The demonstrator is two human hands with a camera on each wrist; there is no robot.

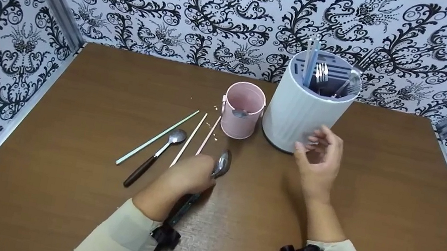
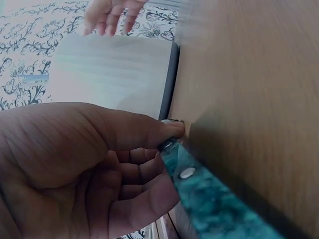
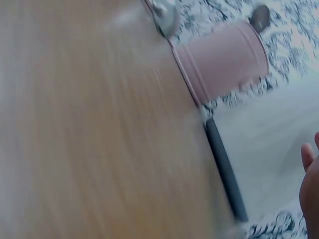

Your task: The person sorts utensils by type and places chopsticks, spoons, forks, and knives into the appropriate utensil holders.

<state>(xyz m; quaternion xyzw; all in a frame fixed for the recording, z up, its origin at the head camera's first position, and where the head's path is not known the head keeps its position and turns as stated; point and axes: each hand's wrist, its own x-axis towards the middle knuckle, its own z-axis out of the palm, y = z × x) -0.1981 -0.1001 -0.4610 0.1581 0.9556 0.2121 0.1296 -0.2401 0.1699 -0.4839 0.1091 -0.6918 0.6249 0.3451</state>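
Note:
My left hand (image 1: pixel 192 174) pinches a spoon (image 2: pixel 212 199) with a teal marbled handle near its neck, thumb on top. The spoon's shiny bowl (image 1: pixel 223 164) points away from me, low over the table. My right hand (image 1: pixel 322 162) is raised beside the lower right side of a white utensil holder (image 1: pixel 297 117), fingers loosely bent and nothing between them. Left of my left hand lies a spoon (image 1: pixel 149 163) with a dark handle. Around it lie a green chopstick (image 1: pixel 158 137), a cream one (image 1: pixel 188 140) and a pink one (image 1: pixel 208 135), the last two partly hidden by my hand.
A small pink bucket (image 1: pixel 240 124) stands left of the holder, a grey oval piece at its rim. Forks (image 1: pixel 322 72) and blue sticks (image 1: pixel 311 65) poke out of the holder. Small pale crumbs dot the brown table (image 1: pixel 399 187). Patterned walls (image 1: pixel 157 5) enclose it.

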